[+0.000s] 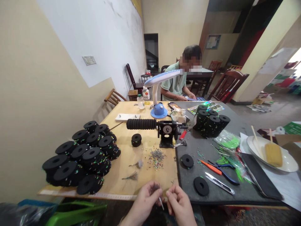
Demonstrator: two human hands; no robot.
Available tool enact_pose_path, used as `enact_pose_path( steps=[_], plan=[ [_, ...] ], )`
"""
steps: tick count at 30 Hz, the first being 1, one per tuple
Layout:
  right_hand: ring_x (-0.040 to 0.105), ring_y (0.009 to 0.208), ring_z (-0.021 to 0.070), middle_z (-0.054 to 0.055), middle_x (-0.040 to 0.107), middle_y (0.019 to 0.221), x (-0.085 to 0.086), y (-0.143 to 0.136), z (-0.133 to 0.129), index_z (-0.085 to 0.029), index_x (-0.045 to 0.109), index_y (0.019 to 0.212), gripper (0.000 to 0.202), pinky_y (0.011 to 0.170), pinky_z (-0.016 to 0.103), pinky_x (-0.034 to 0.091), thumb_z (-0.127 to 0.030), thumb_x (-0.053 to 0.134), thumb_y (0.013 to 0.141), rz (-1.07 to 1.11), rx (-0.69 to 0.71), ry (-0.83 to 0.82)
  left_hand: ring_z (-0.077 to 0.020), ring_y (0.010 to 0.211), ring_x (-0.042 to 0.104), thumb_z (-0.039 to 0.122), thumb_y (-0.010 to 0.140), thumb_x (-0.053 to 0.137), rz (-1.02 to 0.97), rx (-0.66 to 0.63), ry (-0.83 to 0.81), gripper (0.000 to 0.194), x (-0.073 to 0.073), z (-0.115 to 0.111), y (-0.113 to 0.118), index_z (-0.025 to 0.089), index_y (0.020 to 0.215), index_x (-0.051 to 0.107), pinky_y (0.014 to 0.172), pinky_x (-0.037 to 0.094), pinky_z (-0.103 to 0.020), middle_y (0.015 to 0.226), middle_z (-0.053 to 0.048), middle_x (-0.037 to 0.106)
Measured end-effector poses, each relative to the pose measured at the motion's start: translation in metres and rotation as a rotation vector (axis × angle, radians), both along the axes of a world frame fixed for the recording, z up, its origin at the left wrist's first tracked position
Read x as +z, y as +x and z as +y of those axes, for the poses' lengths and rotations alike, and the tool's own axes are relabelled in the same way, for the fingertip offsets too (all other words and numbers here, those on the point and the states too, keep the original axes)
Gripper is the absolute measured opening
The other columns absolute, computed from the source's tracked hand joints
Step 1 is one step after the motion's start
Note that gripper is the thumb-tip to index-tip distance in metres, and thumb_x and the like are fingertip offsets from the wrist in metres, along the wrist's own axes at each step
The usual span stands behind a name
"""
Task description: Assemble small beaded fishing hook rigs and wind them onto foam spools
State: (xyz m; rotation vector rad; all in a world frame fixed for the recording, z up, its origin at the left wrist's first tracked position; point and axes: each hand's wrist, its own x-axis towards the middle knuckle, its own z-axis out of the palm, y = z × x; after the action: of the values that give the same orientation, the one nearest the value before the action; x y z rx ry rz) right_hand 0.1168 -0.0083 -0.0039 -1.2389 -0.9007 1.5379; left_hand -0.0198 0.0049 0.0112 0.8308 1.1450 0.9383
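Observation:
At the table's front edge, my left hand [145,201] is closed in a pinch on a thin white stick [161,203]; a small greyish tuft shows between its fingers. Just to the right, my right hand [179,202] is also pinched, and whatever it holds is too small to make out. In front of both hands lies a pile of tiny grey and coloured beads [156,157]. Two feathery tufts on stems, one pale [139,164] and one darker [133,176], rest left of the beads. Beyond stands a black winding device [167,131] carrying a row of black foam rings [141,124].
Stacked black foam spools [91,153] fill the left side; more spools [213,121] stand at back right. A blue lamp [159,110] rises mid-table. Scissors-like snips [219,183], blue-handled pliers [228,174], an orange tool [211,167] and a plate [288,161] lie right. A person [172,83] sits opposite.

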Motion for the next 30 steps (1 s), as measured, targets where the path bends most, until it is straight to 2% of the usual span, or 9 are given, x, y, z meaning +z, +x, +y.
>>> enact_pose_path(
  steps=[10,16,23,30],
  plan=[
    [0.023,0.029,0.0047,-0.011,0.038,0.03,-0.029,-0.006,-0.004,-0.021,0.05,0.06,0.058,0.037,0.019,0.014,-0.076,0.065,0.062,0.006,0.088,-0.043,-0.0098,0.052,0.05,0.053,0.064,0.078,0.034,-0.032,0.023,0.043,-0.008,-0.002,-0.006,0.017,0.071,0.056,0.054,0.041,-0.022,0.062,0.006,0.054],
    [0.023,0.029,0.0044,-0.012,0.037,0.029,-0.022,-0.004,0.001,-0.021,0.048,0.059,0.053,0.037,0.019,0.013,-0.07,0.069,0.062,0.02,0.131,-0.096,-0.01,0.053,0.05,0.056,0.068,0.074,0.058,-0.067,0.056,0.044,-0.011,0.0,-0.006,0.017,0.072,0.055,0.054,0.041,-0.023,0.063,0.005,0.053],
    [0.022,0.028,0.0044,-0.012,0.038,0.03,-0.028,-0.004,0.0,-0.021,0.049,0.059,0.05,0.036,0.019,0.014,-0.067,0.068,0.064,0.037,0.11,-0.077,-0.0099,0.052,0.049,0.055,0.067,0.075,0.055,-0.066,0.037,0.043,-0.01,-0.001,-0.005,0.018,0.07,0.054,0.054,0.04,-0.023,0.062,0.006,0.053],
    [0.02,0.027,0.0036,-0.012,0.038,0.028,-0.016,-0.005,0.004,-0.022,0.048,0.058,0.053,0.035,0.018,0.013,-0.07,0.069,0.061,0.043,0.129,-0.118,-0.0102,0.054,0.051,0.054,0.067,0.075,0.059,-0.067,0.043,0.042,-0.008,-0.001,-0.006,0.017,0.073,0.055,0.055,0.04,-0.022,0.064,0.005,0.053]
  ],
)
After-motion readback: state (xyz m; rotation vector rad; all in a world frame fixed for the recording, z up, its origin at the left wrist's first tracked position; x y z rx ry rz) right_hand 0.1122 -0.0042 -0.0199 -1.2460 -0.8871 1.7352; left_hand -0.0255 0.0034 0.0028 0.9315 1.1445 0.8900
